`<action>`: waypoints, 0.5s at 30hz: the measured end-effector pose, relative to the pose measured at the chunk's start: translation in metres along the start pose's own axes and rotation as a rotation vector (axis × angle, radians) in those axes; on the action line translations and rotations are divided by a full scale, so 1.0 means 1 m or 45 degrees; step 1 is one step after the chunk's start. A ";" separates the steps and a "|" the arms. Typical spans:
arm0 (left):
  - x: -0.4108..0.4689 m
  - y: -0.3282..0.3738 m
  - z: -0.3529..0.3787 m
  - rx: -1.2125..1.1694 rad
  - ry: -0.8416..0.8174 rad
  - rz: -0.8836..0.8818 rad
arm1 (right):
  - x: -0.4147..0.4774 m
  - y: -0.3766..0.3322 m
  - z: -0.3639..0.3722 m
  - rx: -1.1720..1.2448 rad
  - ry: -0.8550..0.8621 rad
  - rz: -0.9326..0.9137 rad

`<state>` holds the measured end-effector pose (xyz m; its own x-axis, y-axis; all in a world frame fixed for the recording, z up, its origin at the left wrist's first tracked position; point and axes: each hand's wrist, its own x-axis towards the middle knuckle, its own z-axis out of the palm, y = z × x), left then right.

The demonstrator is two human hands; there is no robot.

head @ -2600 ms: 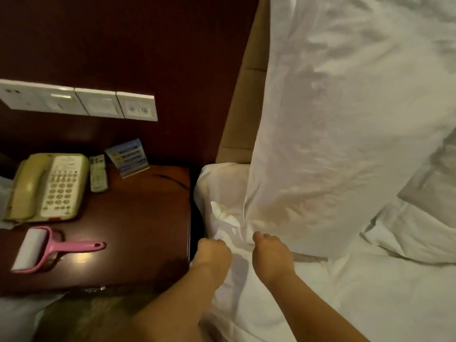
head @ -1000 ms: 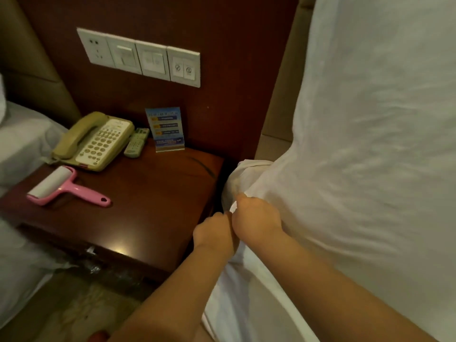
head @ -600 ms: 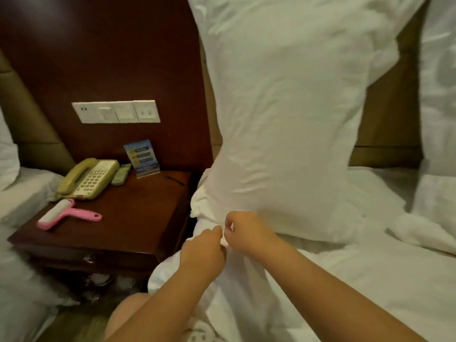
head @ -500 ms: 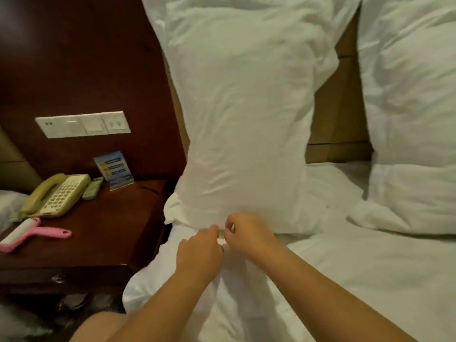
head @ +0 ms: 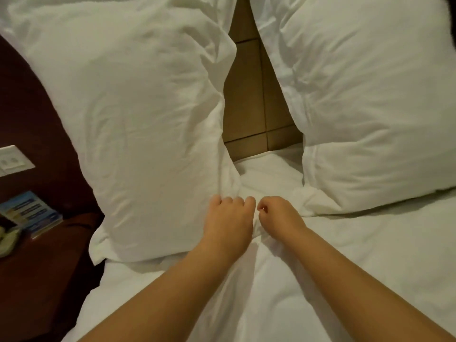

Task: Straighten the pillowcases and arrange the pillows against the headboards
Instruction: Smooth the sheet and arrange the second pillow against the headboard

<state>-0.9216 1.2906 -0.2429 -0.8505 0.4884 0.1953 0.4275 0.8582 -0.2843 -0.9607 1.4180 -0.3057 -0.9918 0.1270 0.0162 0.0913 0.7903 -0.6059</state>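
Note:
Two white pillows lean upright against the tan headboard (head: 249, 102), which shows in the gap between them. The left pillow (head: 138, 114) is wrinkled and its lower left corner hangs over the bed's edge. The right pillow (head: 365, 99) is plumper. My left hand (head: 229, 218) rests at the left pillow's lower right corner, fingers curled into the pillowcase fabric there. My right hand (head: 278, 215) sits just beside it on the bed, fingers curled in a loose fist; whether it pinches fabric is unclear.
A white sheet (head: 370, 267) covers the bed under both forearms. At the left stands a dark wooden nightstand (head: 37, 280) with a blue card (head: 32, 213) and the edge of a phone (head: 6, 240). A white switch plate (head: 12, 160) is on the dark wall.
The left pillow, earlier held up on end by its bottom edge, now leans against the headboard. Both hands have shifted from its bottom left to its bottom right corner; the view swung right.

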 end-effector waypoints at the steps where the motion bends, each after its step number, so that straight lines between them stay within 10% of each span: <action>1: 0.014 -0.001 0.001 0.084 -0.017 0.025 | 0.011 0.004 0.003 -0.003 -0.016 0.003; 15: 0.124 -0.019 0.058 0.753 -0.660 -0.034 | 0.052 0.022 0.067 0.202 -0.173 -0.198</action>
<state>-1.0535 1.3256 -0.2679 -0.9549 0.2075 -0.2125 0.2946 0.5704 -0.7667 -1.0161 1.4015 -0.3717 -0.9967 -0.0787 0.0180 -0.0674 0.6889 -0.7217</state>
